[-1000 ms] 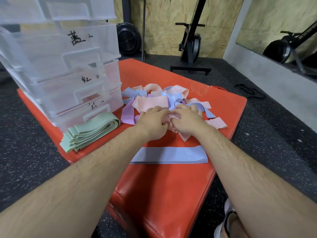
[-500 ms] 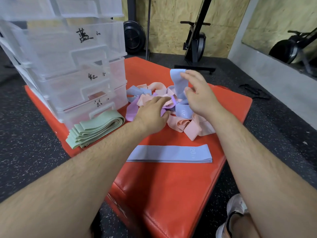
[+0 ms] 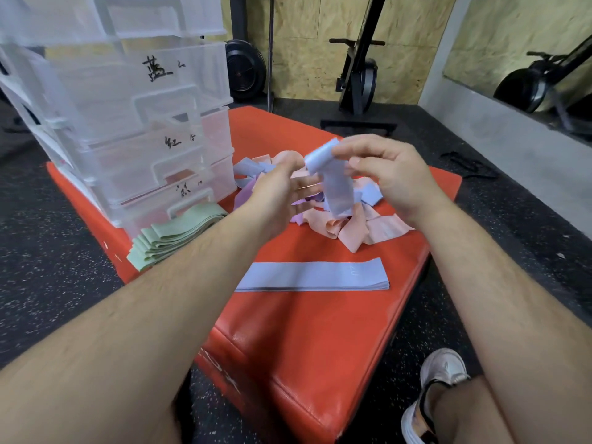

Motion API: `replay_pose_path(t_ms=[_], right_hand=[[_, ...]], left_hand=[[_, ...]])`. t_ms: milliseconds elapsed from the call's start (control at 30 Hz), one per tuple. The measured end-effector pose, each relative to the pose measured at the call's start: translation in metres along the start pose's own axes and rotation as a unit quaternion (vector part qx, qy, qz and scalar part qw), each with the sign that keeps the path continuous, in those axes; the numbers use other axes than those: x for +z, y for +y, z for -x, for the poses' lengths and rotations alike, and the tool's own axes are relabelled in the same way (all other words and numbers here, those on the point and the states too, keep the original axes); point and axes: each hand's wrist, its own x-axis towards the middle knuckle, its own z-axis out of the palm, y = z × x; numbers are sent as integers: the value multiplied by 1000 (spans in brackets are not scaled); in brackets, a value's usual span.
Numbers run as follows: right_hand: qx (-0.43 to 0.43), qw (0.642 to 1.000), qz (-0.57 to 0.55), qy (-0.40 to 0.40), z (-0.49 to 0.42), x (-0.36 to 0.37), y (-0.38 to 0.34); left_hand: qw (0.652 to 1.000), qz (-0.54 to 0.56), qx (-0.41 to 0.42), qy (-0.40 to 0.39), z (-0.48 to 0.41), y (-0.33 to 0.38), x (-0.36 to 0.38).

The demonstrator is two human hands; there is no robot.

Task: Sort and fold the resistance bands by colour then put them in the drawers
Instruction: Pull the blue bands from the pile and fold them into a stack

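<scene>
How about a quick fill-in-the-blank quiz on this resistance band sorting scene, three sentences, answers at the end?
1. The band pinched in the right hand is ____.
2. The folded stack beside the bottom drawer is ____.
3. The loose pile holds blue, purple and ____ bands.

Missing words: blue; green; pink.
</scene>
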Motion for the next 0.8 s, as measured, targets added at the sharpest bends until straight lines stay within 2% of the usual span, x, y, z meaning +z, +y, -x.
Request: replay_pose_path(t_ms=[167, 300, 400, 533, 667, 733, 800], right_hand=[[118, 990, -4, -80, 17, 1, 3], [187, 970, 77, -136, 24, -4, 14], [237, 963, 88, -98, 22, -3, 23], [275, 956, -100, -10, 21, 10, 27], [242, 942, -209, 97, 14, 21, 25], [204, 958, -161, 124, 13, 22, 28], [176, 973, -87, 118, 13, 22, 33]], left_hand=[[997, 77, 13, -23, 6, -5, -2], [998, 48, 27, -25, 11, -8, -4], [999, 22, 13, -25, 10, -10, -3], [998, 2, 6, -62, 15, -10, -2], [993, -66, 22, -91, 18, -11, -4], [991, -100, 24, -80, 19, -11, -2], [994, -97, 21, -50, 18, -12, -1]])
